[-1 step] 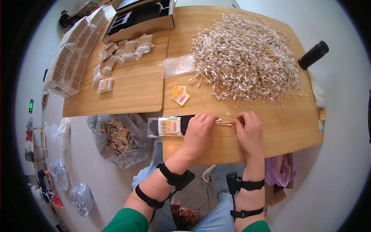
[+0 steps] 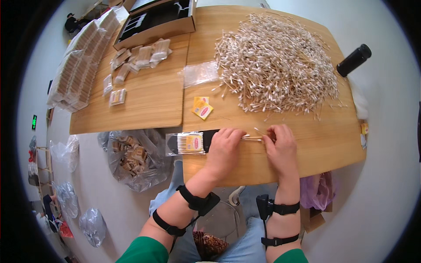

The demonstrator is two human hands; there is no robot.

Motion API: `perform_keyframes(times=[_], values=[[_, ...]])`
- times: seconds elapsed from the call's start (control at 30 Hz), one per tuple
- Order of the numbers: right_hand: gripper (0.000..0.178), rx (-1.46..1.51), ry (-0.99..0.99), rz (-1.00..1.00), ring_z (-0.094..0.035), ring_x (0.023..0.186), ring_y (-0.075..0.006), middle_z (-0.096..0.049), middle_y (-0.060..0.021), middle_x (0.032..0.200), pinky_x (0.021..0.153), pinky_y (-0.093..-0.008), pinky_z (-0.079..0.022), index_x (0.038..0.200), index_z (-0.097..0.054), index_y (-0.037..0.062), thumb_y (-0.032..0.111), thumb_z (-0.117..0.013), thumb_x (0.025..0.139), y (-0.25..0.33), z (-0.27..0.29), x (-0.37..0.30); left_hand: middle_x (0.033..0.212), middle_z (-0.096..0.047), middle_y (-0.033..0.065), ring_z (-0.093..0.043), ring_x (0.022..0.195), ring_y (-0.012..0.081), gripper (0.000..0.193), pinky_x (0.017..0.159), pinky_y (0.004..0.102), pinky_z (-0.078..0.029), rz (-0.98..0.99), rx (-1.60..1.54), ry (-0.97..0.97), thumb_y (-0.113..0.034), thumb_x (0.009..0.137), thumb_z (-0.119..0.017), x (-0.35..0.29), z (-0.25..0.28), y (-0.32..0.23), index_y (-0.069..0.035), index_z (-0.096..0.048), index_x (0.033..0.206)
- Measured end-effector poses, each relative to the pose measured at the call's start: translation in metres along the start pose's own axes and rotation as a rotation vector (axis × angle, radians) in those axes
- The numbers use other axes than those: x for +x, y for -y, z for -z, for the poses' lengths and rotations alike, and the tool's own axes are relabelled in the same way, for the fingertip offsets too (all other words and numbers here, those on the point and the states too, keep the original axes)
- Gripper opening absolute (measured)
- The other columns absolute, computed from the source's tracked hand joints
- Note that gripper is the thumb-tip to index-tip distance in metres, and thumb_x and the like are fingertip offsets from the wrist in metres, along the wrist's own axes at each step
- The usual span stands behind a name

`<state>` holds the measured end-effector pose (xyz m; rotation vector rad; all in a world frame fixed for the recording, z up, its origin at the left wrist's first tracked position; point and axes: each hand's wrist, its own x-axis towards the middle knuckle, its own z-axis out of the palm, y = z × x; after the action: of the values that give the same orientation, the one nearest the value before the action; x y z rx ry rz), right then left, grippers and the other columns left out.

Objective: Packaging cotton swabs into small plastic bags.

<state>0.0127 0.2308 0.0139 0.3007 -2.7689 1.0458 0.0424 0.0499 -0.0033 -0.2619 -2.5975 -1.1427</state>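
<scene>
My left grip is narrow around a few cotton swabs, too bunched to count, their tips poking out to its right; my right grip pinches one slanted swab. Left of both, one clear swab packet overhangs the left edge of the near table. Two yellow cards lie farther off. Bare wood stretches right of my hands.
</scene>
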Motion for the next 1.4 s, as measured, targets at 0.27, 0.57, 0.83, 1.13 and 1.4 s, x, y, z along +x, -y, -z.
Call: perform_keyframes(times=[0.27, 0.57, 0.83, 1.13, 1.4], values=[[0.012, -0.003, 0.073, 0.044, -0.060, 0.088, -0.0307, -0.060, -0.0106, 0.087, 0.077, -0.0413, -0.048, 0.084, -0.065, 0.0037, 0.003, -0.073, 0.076, -0.010, 0.012, 0.003, 0.096, -0.068, 0.0133, -0.063, 0.094, 0.0348, 0.023, 0.083, 0.0424, -0.050, -0.004, -0.049, 0.018, 0.006, 0.079, -0.060, 0.004, -0.002, 0.003, -0.003, -0.065, 0.099], [0.007, -0.019, -0.033, -0.065, -0.060, 0.087, -0.0311, -0.062, -0.0108, 0.086, 0.077, -0.0412, -0.049, 0.083, -0.066, 0.0025, 0.004, -0.071, 0.078, -0.028, 0.020, 0.001, 0.096, -0.068, 0.0135, -0.063, 0.094, 0.0347, 0.023, 0.083, 0.0408, -0.050, -0.041, -0.089, 0.099, 0.006, 0.080, -0.061, 0.005, 0.003, 0.001, -0.003, -0.065, 0.101], [0.005, 0.188, -0.049, -0.077, -0.061, 0.085, -0.0312, -0.062, -0.0113, 0.086, 0.077, -0.0422, -0.049, 0.086, -0.066, 0.0043, 0.005, -0.068, 0.081, -0.013, -0.007, 0.004, 0.127, -0.061, 0.0136, -0.059, 0.111, 0.0239, 0.030, 0.095, 0.0315, -0.046, 0.209, -0.446, -0.074, 0.004, 0.092, -0.055, 0.001, -0.002, 0.000, -0.002, -0.057, 0.121], [0.014, 0.010, -0.016, 0.113, -0.060, 0.089, -0.0315, -0.062, -0.0109, 0.089, 0.077, -0.0426, -0.049, 0.091, -0.070, 0.0054, -0.001, -0.063, 0.081, -0.003, -0.007, 0.005, 0.143, -0.049, 0.0104, -0.041, 0.136, 0.0178, 0.037, 0.114, 0.0309, -0.030, 0.344, -0.871, -0.070, -0.017, 0.108, -0.041, 0.001, -0.010, 0.000, 0.001, -0.045, 0.139], [0.025, 0.005, -0.109, 0.100, -0.060, 0.104, -0.0337, -0.064, -0.0154, 0.105, 0.089, -0.0426, -0.049, 0.103, -0.071, 0.0053, -0.002, -0.061, 0.082, -0.008, -0.007, 0.009, 0.145, -0.047, 0.0110, -0.038, 0.139, 0.0190, 0.042, 0.118, 0.0328, -0.024, 0.238, -0.760, 0.000, -0.028, 0.110, -0.033, -0.001, -0.010, -0.006, -0.001, -0.045, 0.140]])
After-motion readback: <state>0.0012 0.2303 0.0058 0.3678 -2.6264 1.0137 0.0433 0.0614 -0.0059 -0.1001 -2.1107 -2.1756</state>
